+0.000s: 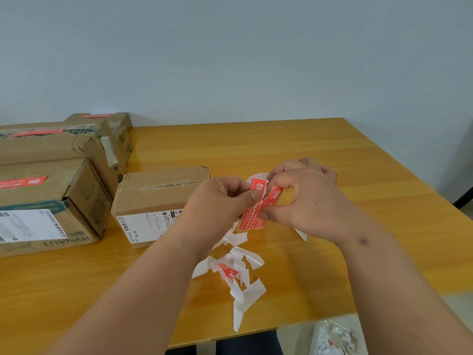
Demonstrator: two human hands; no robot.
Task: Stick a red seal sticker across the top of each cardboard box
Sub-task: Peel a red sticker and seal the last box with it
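Red sticker strip (pixel 252 213) pinched by both hands, beside unsealed box (pixel 156 198).

Looks like a plain office packing spot: bare pale wall (pixel 230 47), wooden table (pixel 281 149), labelled cardboard shipping boxes (pixel 51 201).
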